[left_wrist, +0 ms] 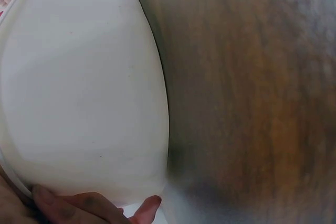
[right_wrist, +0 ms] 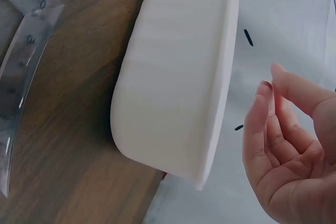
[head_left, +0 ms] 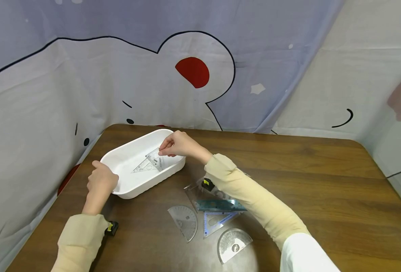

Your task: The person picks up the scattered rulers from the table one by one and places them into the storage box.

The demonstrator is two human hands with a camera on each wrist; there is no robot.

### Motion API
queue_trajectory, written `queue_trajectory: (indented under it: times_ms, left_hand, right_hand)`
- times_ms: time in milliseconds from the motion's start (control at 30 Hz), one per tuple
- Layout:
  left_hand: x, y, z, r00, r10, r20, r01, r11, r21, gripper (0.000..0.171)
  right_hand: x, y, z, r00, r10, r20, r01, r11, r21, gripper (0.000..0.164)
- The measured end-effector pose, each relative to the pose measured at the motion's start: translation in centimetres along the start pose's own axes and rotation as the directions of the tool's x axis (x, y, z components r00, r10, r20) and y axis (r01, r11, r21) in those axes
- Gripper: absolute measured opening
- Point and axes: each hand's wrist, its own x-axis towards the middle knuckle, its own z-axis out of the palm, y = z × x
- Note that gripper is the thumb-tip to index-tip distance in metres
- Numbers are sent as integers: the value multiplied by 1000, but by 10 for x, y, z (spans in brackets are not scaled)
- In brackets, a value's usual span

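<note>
Two set squares (head_left: 155,159) in tray (head_left: 142,189): my head view only. Left hand (head_left: 102,179) grips tray; right hand (head_left: 179,144) narrow, cannot tell if holding.

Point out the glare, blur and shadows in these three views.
Head: pale glare washes over the table near the lower protractor. Left wrist: the table's grain looks soft and blurred, with a dark shadow beside the tray. Right wrist: bright streaks glint on the clear plastic, and a dark shadow runs along the tray's base.
</note>
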Motion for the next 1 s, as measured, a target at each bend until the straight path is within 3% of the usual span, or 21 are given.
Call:
queue_trajectory:
  times_ms: [700,1000]
  left_hand:
    - [-4,2,1,1000,6,-6,-6,1000,-1,65]
    - [-4,2,0,1000,18,-12,-18,1000,1,64]
  right_hand:
    - [-55,8,-20,1000,16,-8,-16,1000,-4,14]
    - [-75,20,-20,1000,23,20,-24,1000,7,23]
